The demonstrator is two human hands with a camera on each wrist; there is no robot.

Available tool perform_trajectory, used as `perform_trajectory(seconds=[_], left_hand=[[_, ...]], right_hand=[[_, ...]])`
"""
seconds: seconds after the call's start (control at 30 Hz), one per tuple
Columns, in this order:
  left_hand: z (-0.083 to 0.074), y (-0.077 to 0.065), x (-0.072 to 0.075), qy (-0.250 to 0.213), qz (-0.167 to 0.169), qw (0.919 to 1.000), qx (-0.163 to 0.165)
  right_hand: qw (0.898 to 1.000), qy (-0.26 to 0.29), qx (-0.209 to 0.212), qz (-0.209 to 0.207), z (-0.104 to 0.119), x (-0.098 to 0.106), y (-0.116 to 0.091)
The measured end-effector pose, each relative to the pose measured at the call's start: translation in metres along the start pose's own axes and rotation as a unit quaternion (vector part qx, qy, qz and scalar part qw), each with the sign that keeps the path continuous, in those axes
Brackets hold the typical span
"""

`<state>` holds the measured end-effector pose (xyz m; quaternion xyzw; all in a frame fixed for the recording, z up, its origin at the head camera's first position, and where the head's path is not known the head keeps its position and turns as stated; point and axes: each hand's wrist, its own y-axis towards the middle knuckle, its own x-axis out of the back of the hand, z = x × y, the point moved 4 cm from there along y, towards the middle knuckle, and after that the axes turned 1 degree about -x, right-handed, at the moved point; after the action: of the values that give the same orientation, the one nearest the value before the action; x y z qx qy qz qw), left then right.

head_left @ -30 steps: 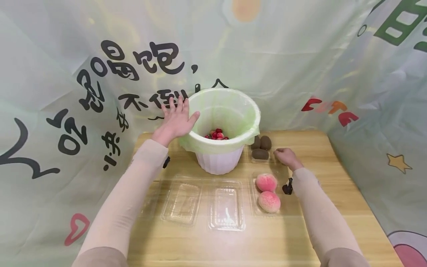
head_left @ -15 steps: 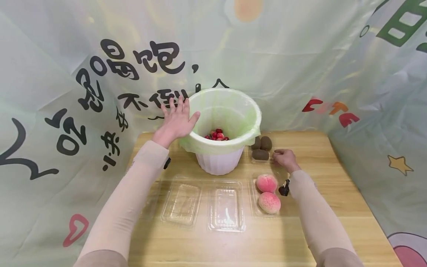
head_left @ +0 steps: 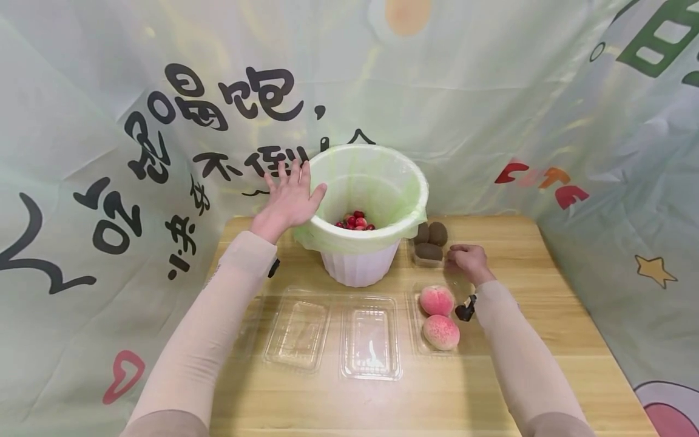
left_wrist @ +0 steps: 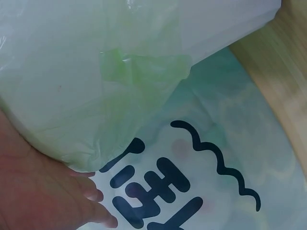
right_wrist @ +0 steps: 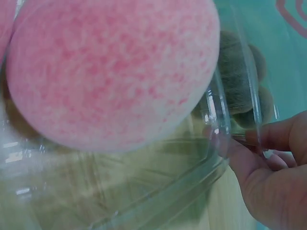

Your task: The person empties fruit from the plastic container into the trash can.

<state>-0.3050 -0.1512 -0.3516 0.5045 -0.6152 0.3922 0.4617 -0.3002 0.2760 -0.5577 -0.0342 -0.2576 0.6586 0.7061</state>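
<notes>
My left hand (head_left: pixel 289 197), its fingers straight and spread, rests at the left rim of a white bin (head_left: pixel 360 264) lined with a pale green bag (left_wrist: pixel 144 72). Small red fruits (head_left: pixel 357 220) lie in the bin. To its right, several brown kiwis (head_left: pixel 428 252) sit in a clear plastic box (head_left: pixel 428 263). My right hand (head_left: pixel 468 261) pinches the right edge of this box; in the right wrist view the thumb and fingers (right_wrist: pixel 273 134) meet at its rim. Two pink peaches (head_left: pixel 439 315) lie in another clear box nearer the front, overlapping the kiwi box in that view.
Two clear plastic boxes, the left one (head_left: pixel 297 334) and the middle one (head_left: pixel 371 340), lie with nothing in them before the bin. Part of a further clear tray shows beside the left sleeve. A printed curtain (head_left: pixel 464 121) encloses the wooden table (head_left: pixel 393 406).
My right hand has moved a little left to the kiwi box and now grips its edge. The kiwis and box have shifted slightly right. The left hand stays at the rim.
</notes>
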Motion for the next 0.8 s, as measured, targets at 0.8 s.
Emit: perform_trajectory(seconds=[0.8], left_hand=[[-0.001,-0.001,0.0,-0.003,0.002,1.0,0.003]], right_hand=[[0.995,0.063,0.073,-0.035,0.121,0.046,-0.065]])
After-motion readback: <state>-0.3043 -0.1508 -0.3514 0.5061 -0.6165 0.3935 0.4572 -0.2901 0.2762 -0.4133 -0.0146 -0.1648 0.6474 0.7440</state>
